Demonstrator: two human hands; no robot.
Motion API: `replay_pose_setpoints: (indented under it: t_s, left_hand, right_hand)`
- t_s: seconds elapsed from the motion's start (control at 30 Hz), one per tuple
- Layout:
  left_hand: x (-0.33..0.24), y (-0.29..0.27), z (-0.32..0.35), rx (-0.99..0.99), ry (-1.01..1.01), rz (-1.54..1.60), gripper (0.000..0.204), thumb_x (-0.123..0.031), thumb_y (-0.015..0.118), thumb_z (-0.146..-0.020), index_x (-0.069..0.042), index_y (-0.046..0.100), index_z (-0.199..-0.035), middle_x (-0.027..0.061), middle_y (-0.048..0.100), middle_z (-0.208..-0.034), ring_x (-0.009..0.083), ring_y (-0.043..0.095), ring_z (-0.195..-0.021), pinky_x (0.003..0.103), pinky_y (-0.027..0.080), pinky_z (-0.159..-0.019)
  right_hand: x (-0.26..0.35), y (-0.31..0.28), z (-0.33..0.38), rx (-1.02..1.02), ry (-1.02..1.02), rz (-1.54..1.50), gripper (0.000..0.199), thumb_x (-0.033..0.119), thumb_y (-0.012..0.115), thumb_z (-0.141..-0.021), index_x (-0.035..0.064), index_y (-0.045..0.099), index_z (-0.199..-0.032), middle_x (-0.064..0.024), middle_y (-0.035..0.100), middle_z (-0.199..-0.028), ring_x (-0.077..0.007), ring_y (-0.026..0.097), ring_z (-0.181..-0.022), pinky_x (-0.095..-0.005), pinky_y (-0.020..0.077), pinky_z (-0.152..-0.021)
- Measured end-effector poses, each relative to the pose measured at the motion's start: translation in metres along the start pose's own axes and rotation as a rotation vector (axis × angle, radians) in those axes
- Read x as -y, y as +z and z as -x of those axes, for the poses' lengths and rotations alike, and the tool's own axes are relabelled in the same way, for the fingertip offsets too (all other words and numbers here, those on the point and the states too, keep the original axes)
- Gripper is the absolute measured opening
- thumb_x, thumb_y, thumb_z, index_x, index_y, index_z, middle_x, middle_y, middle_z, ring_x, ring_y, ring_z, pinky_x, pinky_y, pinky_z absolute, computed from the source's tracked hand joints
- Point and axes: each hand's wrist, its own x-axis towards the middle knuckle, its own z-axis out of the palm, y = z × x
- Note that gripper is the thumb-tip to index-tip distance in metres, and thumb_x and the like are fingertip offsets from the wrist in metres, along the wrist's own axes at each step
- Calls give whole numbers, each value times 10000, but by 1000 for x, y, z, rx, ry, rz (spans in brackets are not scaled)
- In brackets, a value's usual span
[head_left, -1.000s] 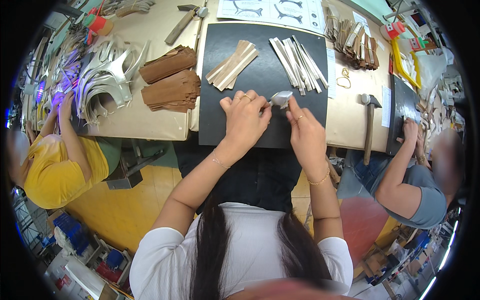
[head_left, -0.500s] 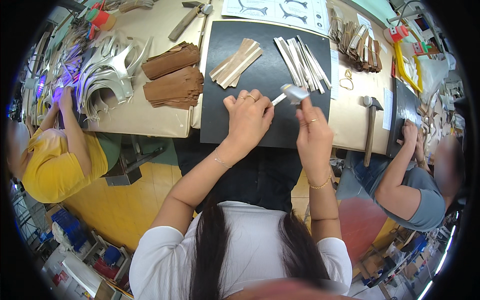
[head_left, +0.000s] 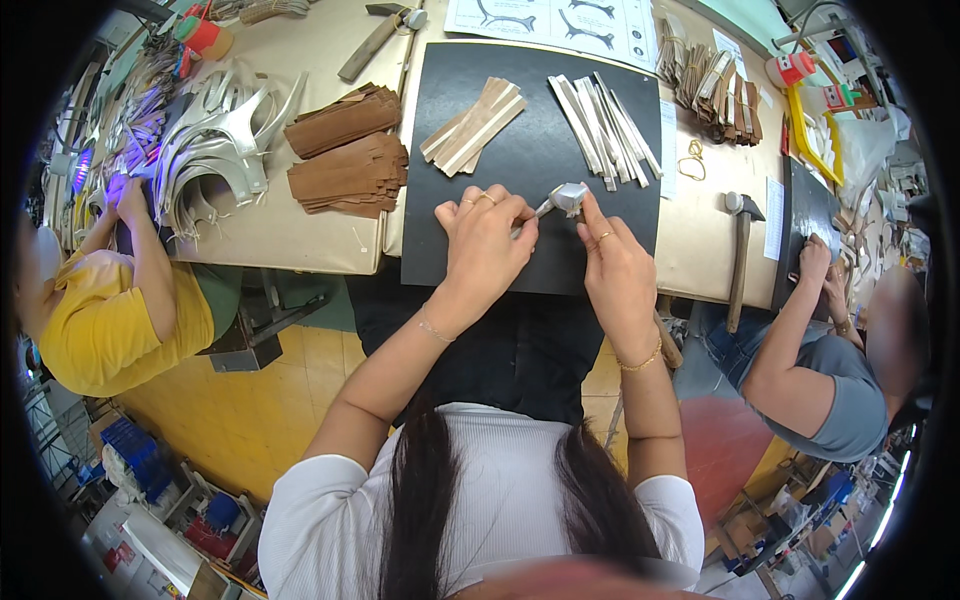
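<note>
My left hand (head_left: 487, 235) rests low on a black board (head_left: 535, 150), its fingers pinched on a narrow pale strip (head_left: 544, 208). Most of that strip is hidden by the fingers and the hammer. In my right hand (head_left: 620, 268) is a hammer (head_left: 569, 197), its metal head down at the strip beside my left fingertips. The handle runs back beneath my right hand and its end shows by the wrist. Farther up the board lie a crossed pile of tan and cream strips (head_left: 473, 128) and, to its right, a spread of thin white strips (head_left: 600, 130).
Brown leather pieces (head_left: 348, 160) are stacked left of the board, with a hammer (head_left: 378, 42) beyond. Another hammer (head_left: 741, 250) lies at right, over the table edge. Bundled strips (head_left: 720, 90) sit at far right. Co-workers sit at left, in a yellow shirt (head_left: 125, 315), and at right.
The hammer head has come down and left, from above the strip to the strip beside my left fingers. My left hand has shifted slightly toward me and left.
</note>
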Motion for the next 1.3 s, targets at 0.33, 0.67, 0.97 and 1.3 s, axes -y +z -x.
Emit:
replay_pose_setpoints:
  t_s: [0.33,0.67,0.97,1.3]
  left_hand:
    - [1,5,-1,-41,52,-39,65,-170,761,-801,-120,723,-784,-19,636,-829,208,555,-872,404,292,-831]
    - [-1,10,-7,-70,88,-38,73,-194,771,-821,-125,747,-827,-16,651,-864,201,580,-888,406,282,-840]
    - [0,1,-2,11,-10,-4,66,-185,755,-820,-120,759,-825,-12,644,-808,191,591,-876,397,279,-831]
    - [-2,3,-4,-30,38,-63,51,-166,745,-799,-124,728,-776,-10,635,-792,207,596,-833,410,290,-812]
  right_hand:
    - [-1,-2,-7,15,-12,14,472,121,651,-963,180,585,-1427,-106,641,-871,-334,649,-680,-430,521,-606]
    - [-10,8,-3,-53,-59,1,409,165,643,-976,179,626,-1384,-104,624,-810,-333,648,-644,-423,527,-581]
    - [-9,-2,-7,-92,-44,-69,429,172,635,-982,177,605,-1410,-122,597,-804,-333,644,-653,-426,517,-585]
    - [1,-1,-3,-109,-71,-132,475,109,653,-961,176,589,-1427,-103,621,-826,-317,637,-652,-413,512,-592]
